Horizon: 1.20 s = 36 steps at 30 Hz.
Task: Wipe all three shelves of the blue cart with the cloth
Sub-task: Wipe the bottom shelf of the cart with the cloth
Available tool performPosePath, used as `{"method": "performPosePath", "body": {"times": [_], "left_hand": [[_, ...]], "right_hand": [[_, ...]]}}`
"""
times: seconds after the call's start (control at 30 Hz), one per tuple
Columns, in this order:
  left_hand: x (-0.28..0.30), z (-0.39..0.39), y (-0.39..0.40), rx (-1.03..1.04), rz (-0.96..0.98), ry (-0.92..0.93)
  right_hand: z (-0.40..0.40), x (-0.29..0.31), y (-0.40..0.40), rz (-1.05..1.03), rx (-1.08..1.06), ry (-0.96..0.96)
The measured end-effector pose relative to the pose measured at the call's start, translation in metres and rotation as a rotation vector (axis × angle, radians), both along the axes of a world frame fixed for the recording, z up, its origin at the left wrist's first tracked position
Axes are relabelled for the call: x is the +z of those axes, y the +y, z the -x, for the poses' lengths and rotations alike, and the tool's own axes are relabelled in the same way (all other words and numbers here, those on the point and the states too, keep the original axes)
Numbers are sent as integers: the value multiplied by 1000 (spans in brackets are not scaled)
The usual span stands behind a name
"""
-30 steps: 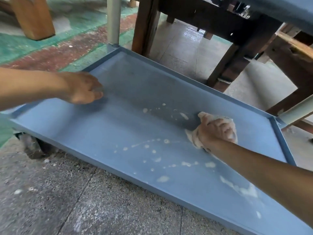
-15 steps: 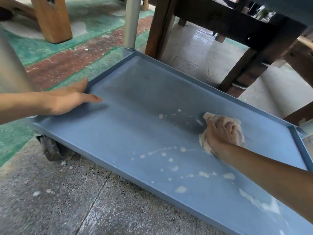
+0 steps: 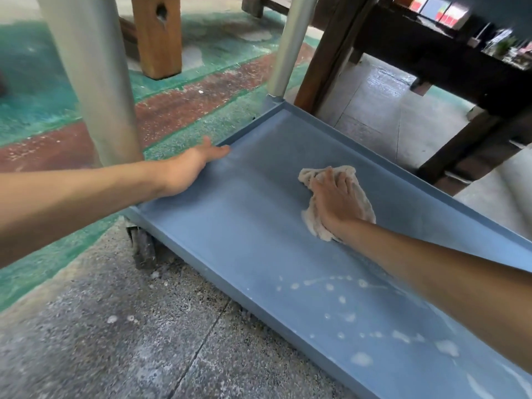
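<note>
The blue cart's bottom shelf (image 3: 247, 226) lies low over the floor and fills the middle of the head view. A crumpled whitish cloth (image 3: 361, 197) lies on it toward the far rim. My right hand (image 3: 335, 197) presses flat on the cloth with fingers spread. My left hand (image 3: 190, 168) rests with straight fingers on the shelf's left rim near the far left corner. White foam spots (image 3: 345, 300) dot the near right part of the shelf.
Two grey cart posts (image 3: 95, 82) (image 3: 290, 44) rise at the left corners, with a black caster (image 3: 142, 250) beneath. Dark wooden table legs (image 3: 325, 53) stand just behind the shelf and a light wooden leg (image 3: 158, 38) further back. Speckled concrete floor (image 3: 115, 341) lies in front.
My right hand has slid the cloth left and away across the shelf, past the foam spots, and now lies flatter. My left hand has shifted onto the left rim. The view moved closer.
</note>
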<state>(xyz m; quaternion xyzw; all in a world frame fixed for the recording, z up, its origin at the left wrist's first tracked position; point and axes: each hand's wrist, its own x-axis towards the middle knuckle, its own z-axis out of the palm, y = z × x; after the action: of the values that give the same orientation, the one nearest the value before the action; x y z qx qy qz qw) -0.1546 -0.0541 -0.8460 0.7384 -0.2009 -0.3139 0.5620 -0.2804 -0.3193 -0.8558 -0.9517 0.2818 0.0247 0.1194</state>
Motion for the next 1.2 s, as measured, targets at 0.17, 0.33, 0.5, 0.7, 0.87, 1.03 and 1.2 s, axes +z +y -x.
{"method": "performPosePath", "body": {"times": [0.17, 0.33, 0.5, 0.7, 0.87, 1.03, 1.2], "left_hand": [[-2, -7, 0, 8, 29, 15], [-1, -12, -2, 23, 41, 81], [-6, -26, 1, 92, -42, -8], [6, -13, 3, 88, 110, 83], [19, 8, 13, 29, 91, 16], [34, 23, 16, -25, 114, -57], [26, 15, 17, -38, 127, -59]], "right_hand": [[-12, 6, 1, 306, 340, 70], [-25, 4, 8, 402, 569, 112], [-54, -4, 36, 162, 654, -5], [-63, -3, 77, -94, 889, -57], [-63, 11, 80, -104, 1218, -36], [-63, 19, 110, -107, 609, -386], [-73, 7, 172, -7, 137, 76]]}}
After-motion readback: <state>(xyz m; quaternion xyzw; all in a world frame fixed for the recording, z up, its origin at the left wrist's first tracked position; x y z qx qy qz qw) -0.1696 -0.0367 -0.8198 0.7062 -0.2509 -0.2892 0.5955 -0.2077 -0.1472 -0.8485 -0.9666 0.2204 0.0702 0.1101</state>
